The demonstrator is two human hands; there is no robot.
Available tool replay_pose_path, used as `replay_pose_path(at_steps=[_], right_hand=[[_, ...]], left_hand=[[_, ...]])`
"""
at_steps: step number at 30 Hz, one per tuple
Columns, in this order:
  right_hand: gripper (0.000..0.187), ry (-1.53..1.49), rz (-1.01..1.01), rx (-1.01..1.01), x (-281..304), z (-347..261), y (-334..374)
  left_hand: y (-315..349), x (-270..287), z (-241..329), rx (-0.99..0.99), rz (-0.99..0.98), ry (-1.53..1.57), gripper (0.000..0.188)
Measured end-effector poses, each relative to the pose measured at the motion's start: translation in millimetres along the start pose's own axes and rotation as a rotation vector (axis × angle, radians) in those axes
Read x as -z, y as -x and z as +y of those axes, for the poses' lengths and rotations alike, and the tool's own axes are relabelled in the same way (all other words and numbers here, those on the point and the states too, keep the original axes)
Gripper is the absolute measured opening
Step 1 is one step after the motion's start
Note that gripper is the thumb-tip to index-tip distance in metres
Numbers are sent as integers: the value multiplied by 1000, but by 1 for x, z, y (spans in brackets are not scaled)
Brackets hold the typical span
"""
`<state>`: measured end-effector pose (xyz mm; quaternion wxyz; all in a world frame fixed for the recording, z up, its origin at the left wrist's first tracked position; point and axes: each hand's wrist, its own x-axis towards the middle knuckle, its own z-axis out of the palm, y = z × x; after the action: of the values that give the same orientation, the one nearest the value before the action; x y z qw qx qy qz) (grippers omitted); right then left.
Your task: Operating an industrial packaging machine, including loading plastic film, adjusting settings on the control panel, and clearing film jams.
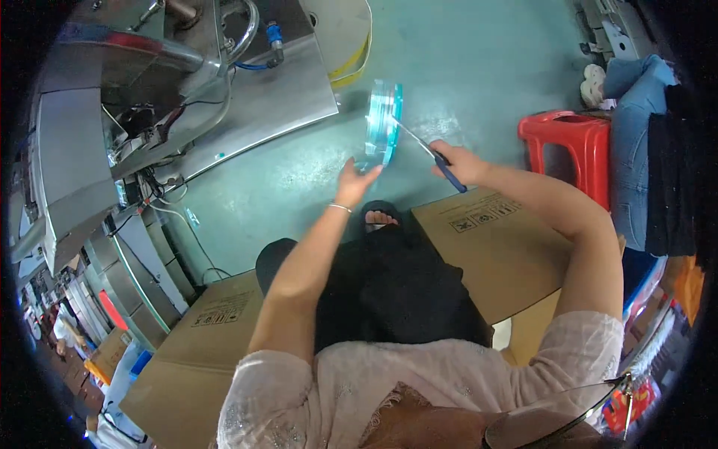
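Observation:
In front of my knees is a clear, round plastic piece (380, 118) with a teal rim, looking like a short drum or a stack of rings and seen nearly edge-on. My left hand (357, 182) is at its lower end, thumb and fingers around the edge there; part of the grip is blurred. My right hand (462, 165) is closed around the dark blue handle of a long, slim metal tool (423, 144), whose exact kind is unclear. The tool's far tip meets the side of the plastic piece.
Opened cardboard cartons (493, 254) flank my legs. A red plastic stool (568, 135) stands to the right, beside another person's jeans-clad leg (636, 150). A metal machine table (284, 90) with hoses and a blue fitting (274, 34) fills the upper left. Green floor (464, 67) lies ahead.

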<state>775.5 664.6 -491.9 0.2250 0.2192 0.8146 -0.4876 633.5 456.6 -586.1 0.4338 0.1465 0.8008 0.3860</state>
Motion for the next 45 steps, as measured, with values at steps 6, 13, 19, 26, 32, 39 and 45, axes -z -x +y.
replay_pose_path(at_steps=[6, 13, 19, 26, 32, 39, 45], right_hand=[[31, 36, 37, -77, 21, -4, -18], [33, -30, -9, 41, 25, -1, 1], [35, -349, -372, -196, 32, -2, 16], [35, -370, -472, -240, 17, -8, 4], [35, -341, -520, -229, 23, -20, 7], [37, -414, -597, -295, 26, 3, 24], [39, -415, -547, -227, 23, -14, -2]], left_hand=[[-4, -8, -10, -11, 41, 201, 14], [26, 24, 30, 128, -235, 720, 49], [31, 54, 47, 114, -506, 677, 55], [24, 57, 43, 285, -829, 573, 52], [-7, 21, 17, 346, -350, 532, 37], [4, 25, 35, 195, -350, 634, 15], [18, 37, 51, 223, -413, 691, 13]])
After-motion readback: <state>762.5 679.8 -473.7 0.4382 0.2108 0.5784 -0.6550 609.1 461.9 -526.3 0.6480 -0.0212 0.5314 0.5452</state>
